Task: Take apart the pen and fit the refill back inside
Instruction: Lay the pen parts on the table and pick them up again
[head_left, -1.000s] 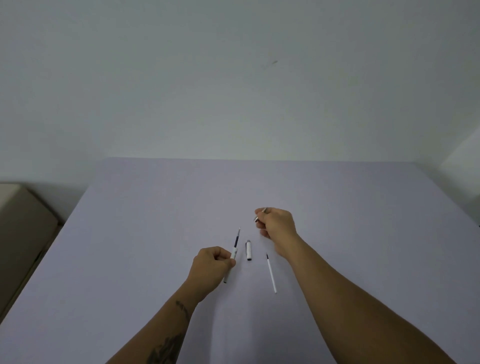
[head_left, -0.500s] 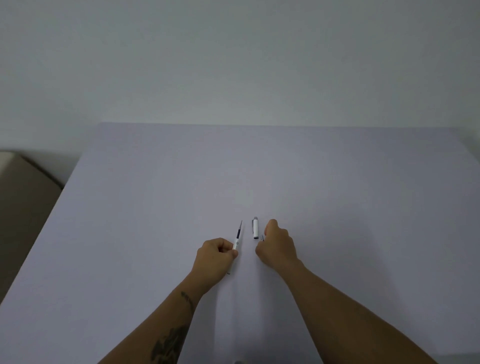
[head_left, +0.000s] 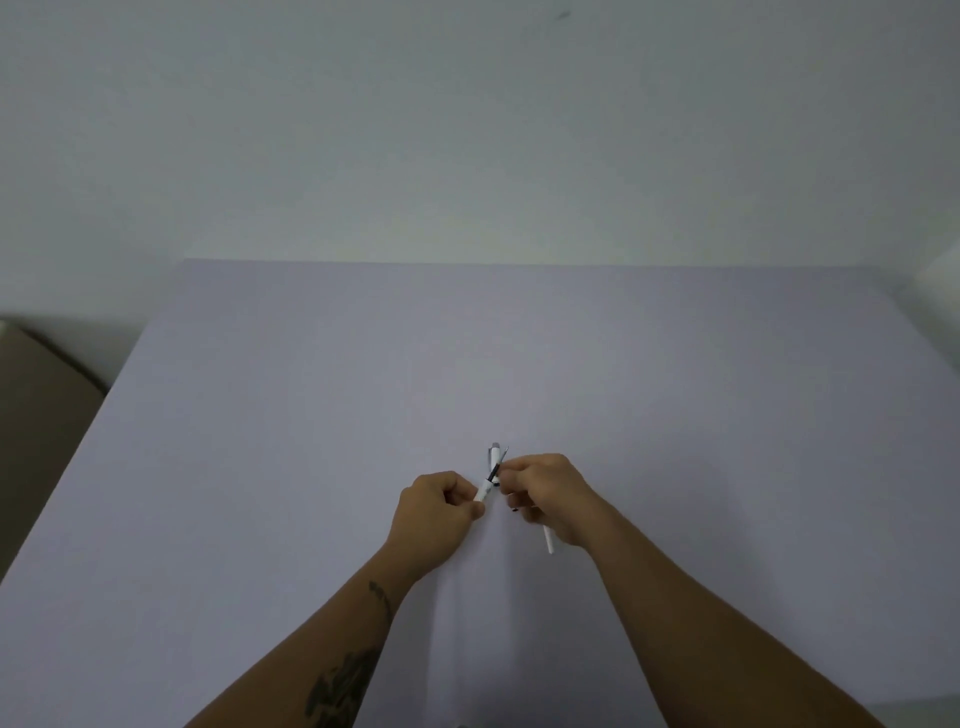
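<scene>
My left hand (head_left: 436, 512) is closed on a white pen barrel (head_left: 484, 488) whose dark front end slants up to the right. My right hand (head_left: 550, 493) meets that dark end with pinched fingers. A small thin metal piece (head_left: 505, 451) sticks up from the pinch; what it is I cannot tell. A short white pen piece with a grey end (head_left: 494, 453) lies on the table just behind both hands. A thin white refill (head_left: 548, 540) lies on the table under my right hand, mostly hidden, with only its rear end and dark tip showing.
The work surface is a pale lilac table (head_left: 311, 415) against a plain white wall. A brown box-like object (head_left: 36, 405) stands beyond the table's left edge.
My right hand has moved left and up until its fingers meet the front end of the barrel. My left hand has tilted the barrel to the right. The view has shifted.
</scene>
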